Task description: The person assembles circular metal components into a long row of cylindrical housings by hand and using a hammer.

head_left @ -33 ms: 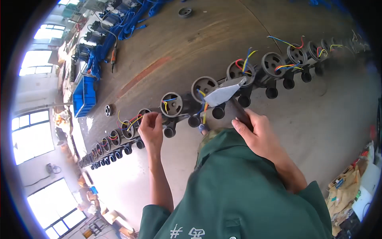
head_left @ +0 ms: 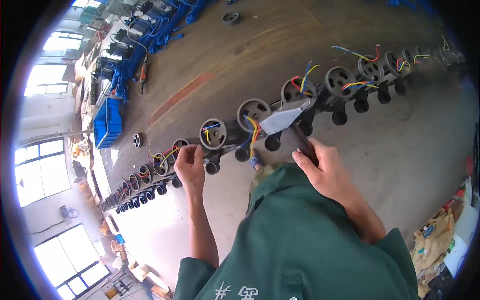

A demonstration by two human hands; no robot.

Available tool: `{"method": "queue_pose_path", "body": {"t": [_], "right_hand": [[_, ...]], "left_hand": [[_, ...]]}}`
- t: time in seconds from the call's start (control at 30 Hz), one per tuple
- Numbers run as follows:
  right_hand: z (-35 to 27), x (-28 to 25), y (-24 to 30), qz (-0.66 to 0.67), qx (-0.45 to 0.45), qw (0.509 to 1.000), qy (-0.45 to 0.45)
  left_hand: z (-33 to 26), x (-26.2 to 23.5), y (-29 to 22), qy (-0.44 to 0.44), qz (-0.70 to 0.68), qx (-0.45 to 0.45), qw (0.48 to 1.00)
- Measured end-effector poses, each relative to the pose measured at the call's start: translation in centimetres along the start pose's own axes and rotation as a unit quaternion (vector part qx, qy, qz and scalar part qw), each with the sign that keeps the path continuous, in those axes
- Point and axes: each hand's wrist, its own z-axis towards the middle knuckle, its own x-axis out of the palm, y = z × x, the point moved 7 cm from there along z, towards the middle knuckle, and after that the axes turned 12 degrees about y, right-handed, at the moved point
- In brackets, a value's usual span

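My right hand [head_left: 325, 167] is wrapped round the dark handle of a hammer [head_left: 285, 121]. The hammer's pale grey head hangs in front of two round, grey metal housings [head_left: 254, 114] in a long row. My left hand [head_left: 190, 167] is closed, fingertips pinched, beside another housing [head_left: 181, 144]. Whether anything is in that pinch cannot be made out. Between the hands stands a housing [head_left: 214, 134] with short blue and yellow wires. Red, yellow and blue wires [head_left: 255, 134] hang out of the housing left of the hammer head.
Dark tube ends [head_left: 272, 143] stick out along the near side of the row. Beyond it lie a loose round part [head_left: 231, 18], a blue crate [head_left: 107, 122], a corded tool [head_left: 143, 80] and heaps of blue cable [head_left: 165, 27]. Cardboard and scraps [head_left: 437, 220] are piled at the right.
The view has shifted slightly. Against the row, the hammer head sits a little lower and to the right, showing more of the hanging wires. Both hands keep their hold.
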Motion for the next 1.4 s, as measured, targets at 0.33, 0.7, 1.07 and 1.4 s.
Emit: {"method": "queue_pose_path", "body": {"t": [0.33,0.7,1.07,1.4], "right_hand": [[-0.1,-5.0,-1.2,-0.046,-0.023,0.999,0.017],[8.4,0.5,-1.9,-0.342,-0.051,0.938,0.033],[8.0,1.8,2.3,-0.342,-0.091,0.934,0.053],[8.6,1.8,2.8,-0.287,-0.003,0.956,0.056]], "left_hand": [[-2.0,15.1,-11.5,-0.014,0.454,0.012,0.891],[-0.5,12.3,-2.5,0.011,-0.229,-0.062,0.971],[-1.1,14.4,0.5,0.079,-0.557,-0.108,0.820],[-1.2,14.9,1.7,0.099,-0.565,-0.137,0.808]]}}
